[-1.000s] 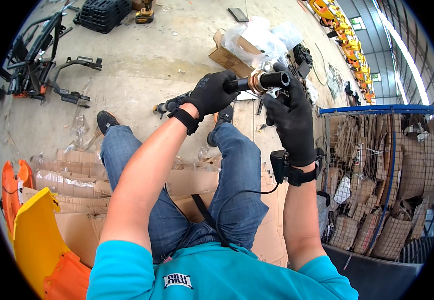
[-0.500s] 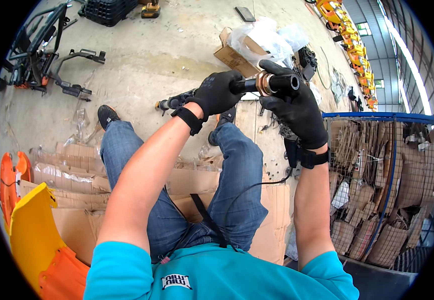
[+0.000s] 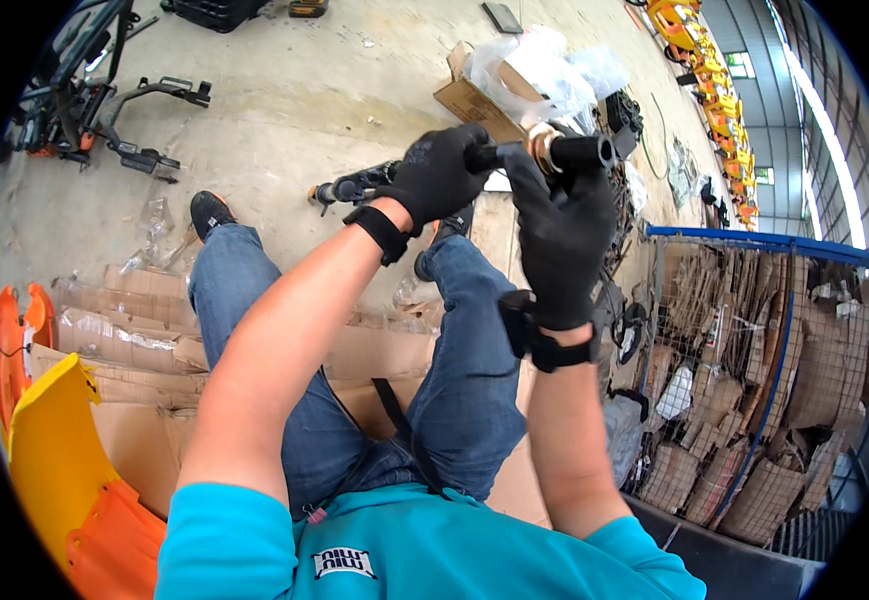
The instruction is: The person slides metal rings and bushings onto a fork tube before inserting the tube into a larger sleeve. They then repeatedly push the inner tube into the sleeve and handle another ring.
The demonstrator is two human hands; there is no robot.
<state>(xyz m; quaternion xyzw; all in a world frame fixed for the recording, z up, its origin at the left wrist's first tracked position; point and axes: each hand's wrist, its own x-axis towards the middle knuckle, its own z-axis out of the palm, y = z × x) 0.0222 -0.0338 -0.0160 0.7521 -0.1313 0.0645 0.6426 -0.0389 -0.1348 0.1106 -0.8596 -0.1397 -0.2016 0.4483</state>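
1. Head view, changes: half a second ago the right grip (image 3: 566, 240) has its thumb below the black tube (image 3: 581, 153) and a finger above it; now its wrist stands further left and a digit crosses the tube between the copper-coloured ring (image 3: 542, 148) and the left grip (image 3: 436, 178).
2. The tube's open end sits a little further right and higher in the view, while the left grip keeps its hold.
3. The tube lies nearly level across both grips: its left end runs into the left grip, and its open end juts out to the right, above the right grip.
4. The ring sits around the tube, to the right of the left grip and just above the right grip's palm.
5. The left grip, black-gloved, is closed around the tube's left end.
6. The right grip, also gloved, is curled about the tube from below, close to the ring; blur hides exactly where each fingertip touches.
7. Just to the left of and below the left grip, a dark metal assembly (image 3: 352, 188) lies on the floor (image 3: 284, 110).
8. Beyond both grips stand an open cardboard box (image 3: 474, 106) and clear plastic wrapping (image 3: 557, 75).
9. Well to the right of the right grip, a blue-railed wire cage (image 3: 754, 240) holds flattened cardboard (image 3: 824, 340).
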